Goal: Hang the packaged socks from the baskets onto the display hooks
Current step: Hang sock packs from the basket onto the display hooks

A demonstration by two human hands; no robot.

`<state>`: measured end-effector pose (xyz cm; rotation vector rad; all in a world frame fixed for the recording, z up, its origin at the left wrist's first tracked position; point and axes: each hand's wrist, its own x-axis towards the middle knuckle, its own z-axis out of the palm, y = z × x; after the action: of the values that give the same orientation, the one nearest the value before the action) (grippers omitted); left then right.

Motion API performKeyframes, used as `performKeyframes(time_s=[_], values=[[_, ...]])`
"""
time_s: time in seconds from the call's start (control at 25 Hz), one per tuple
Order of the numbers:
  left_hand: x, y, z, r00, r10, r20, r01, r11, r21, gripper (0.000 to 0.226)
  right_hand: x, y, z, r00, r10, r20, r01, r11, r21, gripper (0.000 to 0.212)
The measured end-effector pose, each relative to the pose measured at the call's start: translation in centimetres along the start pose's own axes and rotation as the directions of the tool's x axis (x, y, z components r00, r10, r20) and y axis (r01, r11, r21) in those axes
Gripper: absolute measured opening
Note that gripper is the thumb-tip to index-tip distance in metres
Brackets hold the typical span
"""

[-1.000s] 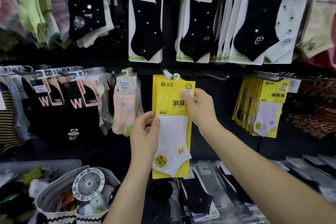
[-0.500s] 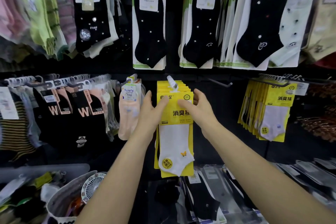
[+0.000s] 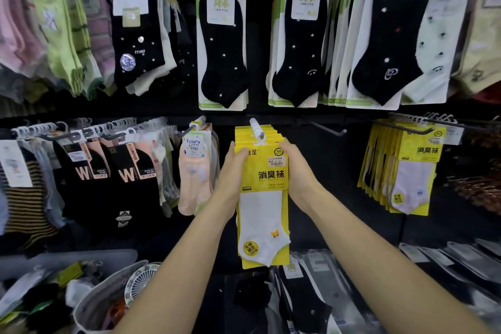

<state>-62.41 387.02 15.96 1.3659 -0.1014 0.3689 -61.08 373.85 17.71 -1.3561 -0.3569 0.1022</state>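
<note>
1. A stack of yellow sock packs (image 3: 264, 171) is hung from the display hook (image 3: 257, 129) in the middle of the lower row. A white sock with a small butterfly is shown on the front pack.
2. The stack's left edge is gripped by the left hand (image 3: 231, 179), with the fingers curled behind and the thumb on the front.
3. The right edge is gripped likewise by the right hand (image 3: 298, 173).
4. A basket (image 3: 92, 298) is set near, at the lower left, with a small fan (image 3: 141, 279) lying in it.

Left hand (image 3: 230, 171) and right hand (image 3: 298, 171) grip the yellow sock pack (image 3: 264, 198), hanging on the display hook (image 3: 256, 127).
</note>
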Motion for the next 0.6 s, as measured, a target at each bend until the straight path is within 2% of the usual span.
performKeyframes(time_s=[0.04, 0.16, 0.28, 0.4, 0.48, 0.6], values=[[-0.2, -0.1, 0.1, 1.000, -0.019, -0.001, 0.019, 1.000, -0.020, 0.044, -0.1, 0.2, 0.1, 1.000, 0.019, 0.001, -0.019, 0.999, 0.025, 0.045], [-0.6, -0.5, 0.1, 1.000, -0.021, -0.018, 0.019, 0.995, -0.100, 0.041, 0.1, 1.3, 0.1, 0.998, 0.061, -0.016, -0.060, 0.998, 0.032, 0.064], [-1.3, -2.1, -0.3, 0.996, -0.084, -0.025, 0.077, 0.977, -0.198, 0.061, 0.0, 3.1, -0.4, 0.994, 0.099, -0.046, -0.100, 0.995, -0.022, 0.074], [-2.3, -4.4, -0.7, 0.984, -0.175, -0.009, 0.170, 0.964, -0.205, 0.064, -0.3, 5.0, -0.5, 0.982, 0.159, -0.102, -0.169, 0.981, -0.099, 0.074], [-2.7, -4.8, -0.8, 0.972, -0.227, -0.062, 0.213, 0.961, -0.178, 0.062, -0.6, 5.2, -0.3, 0.977, 0.182, -0.109, -0.193, 0.975, -0.107, 0.072], [-3.6, -5.2, -1.3, 0.972, -0.214, -0.093, 0.200, 0.969, -0.144, 0.059, -1.5, 5.5, -1.3, 0.985, 0.128, -0.113, -0.141, 0.982, -0.122, 0.065]])
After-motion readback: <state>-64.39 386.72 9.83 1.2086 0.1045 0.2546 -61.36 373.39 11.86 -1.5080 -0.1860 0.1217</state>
